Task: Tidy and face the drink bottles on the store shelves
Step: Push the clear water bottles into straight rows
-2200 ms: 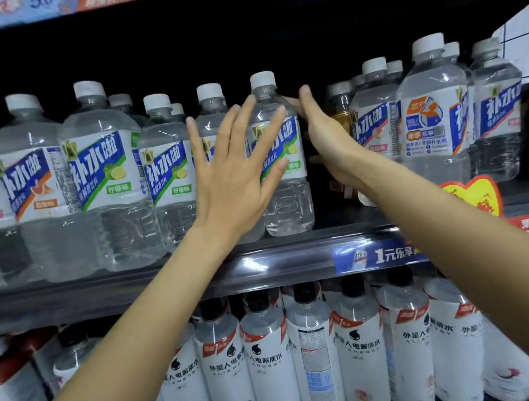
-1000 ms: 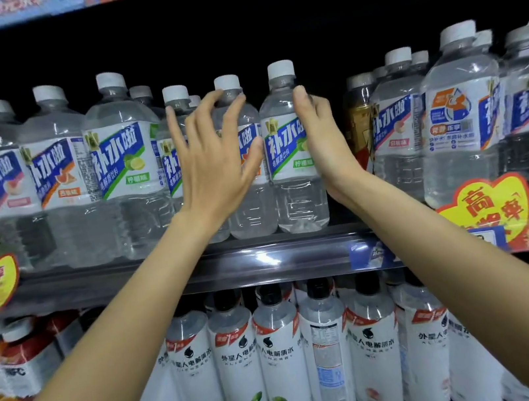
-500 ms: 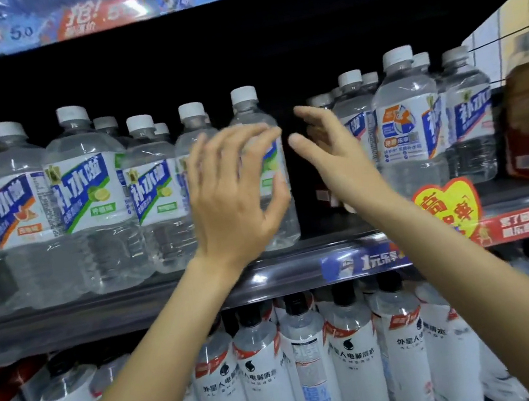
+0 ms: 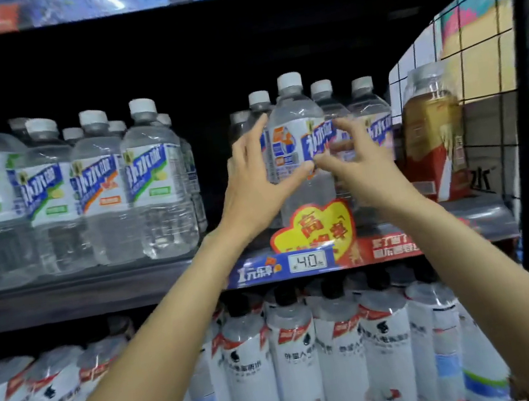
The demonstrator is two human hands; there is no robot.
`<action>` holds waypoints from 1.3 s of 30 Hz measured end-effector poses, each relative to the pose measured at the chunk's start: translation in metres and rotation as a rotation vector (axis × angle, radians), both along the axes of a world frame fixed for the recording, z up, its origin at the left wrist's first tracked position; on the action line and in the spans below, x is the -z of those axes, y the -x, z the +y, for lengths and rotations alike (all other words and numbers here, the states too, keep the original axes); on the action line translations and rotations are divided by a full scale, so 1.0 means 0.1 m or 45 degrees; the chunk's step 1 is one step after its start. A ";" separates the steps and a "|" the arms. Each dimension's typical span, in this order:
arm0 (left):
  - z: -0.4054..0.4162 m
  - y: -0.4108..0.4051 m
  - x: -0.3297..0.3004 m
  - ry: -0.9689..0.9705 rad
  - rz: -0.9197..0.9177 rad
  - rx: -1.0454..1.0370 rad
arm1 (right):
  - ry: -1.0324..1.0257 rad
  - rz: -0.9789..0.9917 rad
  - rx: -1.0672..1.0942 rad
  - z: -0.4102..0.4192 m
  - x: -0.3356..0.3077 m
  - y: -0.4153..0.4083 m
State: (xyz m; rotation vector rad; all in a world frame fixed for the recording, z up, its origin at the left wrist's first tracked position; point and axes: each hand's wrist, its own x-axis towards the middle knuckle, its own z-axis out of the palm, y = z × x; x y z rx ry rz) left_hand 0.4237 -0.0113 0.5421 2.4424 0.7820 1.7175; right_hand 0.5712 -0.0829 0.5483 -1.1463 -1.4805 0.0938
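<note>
Both your hands have left the lime-label bottles [image 4: 158, 182] on the left of the shelf and shifted right to the front bottle [image 4: 299, 146] of the next cluster.

Your left hand [image 4: 253, 181] cups its left side, fingers spread, thumb hooked across the lower label. Your right hand [image 4: 359, 164] closes in from the right, fingers half-curled; whether they actually touch is blurred, cannot tell.

That bottle stands at the shelf edge [image 4: 97, 292], label turned partly aside, just behind the heart-shaped promo tag [image 4: 315, 227].

Risks:
- twist it too hard and you likely knock the neighbours [image 4: 370, 121] packed close behind;
- drag it forward and it may tip over the lip onto the white-sleeved bottles [image 4: 295, 361] below.

Room: a dark gap lies between the two clusters, free for your left wrist. On the right, the amber bottle [image 4: 433, 139] and wire grid panel [image 4: 477, 62] hem you in.
</note>
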 end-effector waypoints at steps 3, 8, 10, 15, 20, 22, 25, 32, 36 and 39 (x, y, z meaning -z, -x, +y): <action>-0.03 -0.03 0.04 0.050 0.048 -0.023 | 0.067 -0.069 -0.056 0.05 -0.03 0.00; -0.01 0.11 0.09 0.086 0.071 -0.029 | 0.078 -0.156 -0.124 0.12 -0.11 0.00; -0.02 0.17 0.10 0.051 0.089 -0.071 | 0.142 -0.165 -0.215 0.16 -0.14 0.03; -0.08 0.20 0.10 0.066 0.131 -0.070 | 0.294 0.058 -0.489 0.32 -0.15 0.09; -0.09 0.19 0.09 0.024 0.207 -0.123 | 0.313 0.055 -0.571 0.42 -0.14 0.15; -0.09 0.22 0.09 0.004 0.197 -0.147 | 0.324 -0.015 -0.568 0.41 -0.19 0.18; -0.06 0.32 0.09 0.010 0.150 -0.156 | 0.369 -0.060 -0.654 0.40 -0.25 0.25; -0.06 0.57 0.10 -0.274 0.274 -0.544 | 0.344 0.063 -0.716 0.52 -0.16 0.54; 0.02 0.77 0.10 -0.614 0.441 -0.955 | 0.294 0.069 -0.745 0.56 -0.13 0.69; 0.06 0.90 0.09 -0.682 0.477 -1.017 | 0.283 0.102 -0.754 0.62 -0.11 0.84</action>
